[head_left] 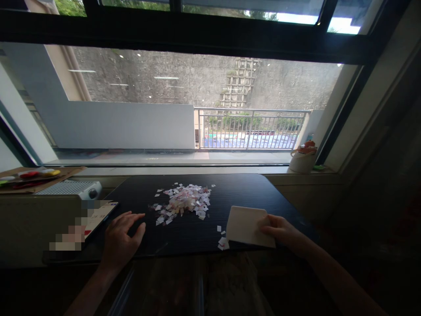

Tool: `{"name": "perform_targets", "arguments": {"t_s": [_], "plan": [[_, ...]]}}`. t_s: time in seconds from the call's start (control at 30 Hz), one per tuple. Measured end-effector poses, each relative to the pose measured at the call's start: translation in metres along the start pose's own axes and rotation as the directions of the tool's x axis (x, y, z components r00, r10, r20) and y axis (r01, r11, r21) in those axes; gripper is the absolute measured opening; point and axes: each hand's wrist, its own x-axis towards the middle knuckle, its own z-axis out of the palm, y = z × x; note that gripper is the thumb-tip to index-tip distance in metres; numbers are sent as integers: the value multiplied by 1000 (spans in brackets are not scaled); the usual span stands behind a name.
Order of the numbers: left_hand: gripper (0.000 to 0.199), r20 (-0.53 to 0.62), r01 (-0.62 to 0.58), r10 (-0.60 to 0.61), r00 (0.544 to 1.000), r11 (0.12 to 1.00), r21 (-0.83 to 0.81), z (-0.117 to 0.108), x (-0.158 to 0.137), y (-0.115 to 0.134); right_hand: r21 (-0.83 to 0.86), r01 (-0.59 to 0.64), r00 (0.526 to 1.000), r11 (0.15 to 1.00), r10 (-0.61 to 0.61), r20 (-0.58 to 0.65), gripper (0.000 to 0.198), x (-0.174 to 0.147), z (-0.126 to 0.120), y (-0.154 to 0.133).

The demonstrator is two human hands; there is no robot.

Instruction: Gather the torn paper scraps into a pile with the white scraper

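A heap of small cut paper pieces lies on the dark table, with some scattered at its edges. My right hand pinches the right side of a pale rectangular card, which is held low over the table's front right. Several loose paper bits lie beside the card's lower left corner. On the left, my left hand rests at the table, fingers apart and holding nothing. Close to it lies a phone-like flat device, partly blurred out.
A white pot with orange contents stands on the windowsill at right. To the left, a white appliance and cardboard with colourful items border the table. A large window lies beyond the table, with a railing outside.
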Motion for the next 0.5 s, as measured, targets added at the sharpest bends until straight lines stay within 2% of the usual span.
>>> {"name": "perform_targets", "arguments": {"t_s": [0.2,0.33,0.43,0.5], "plan": [[29,6,-3,3,1000,1000,3,0,0,-1,55,-9,995,998,3,101,28,-6,11,0],[29,10,-11,11,1000,1000,0,0,0,-1,53,-14,993,999,8,119,28,-12,12,-5],[29,6,-2,2,1000,1000,1,0,0,0,52,35,995,998,-39,94,29,-8,10,-6],[28,3,-2,2,1000,1000,5,-1,0,1,42,104,994,994,-105,22,29,2,9,-5]]}}
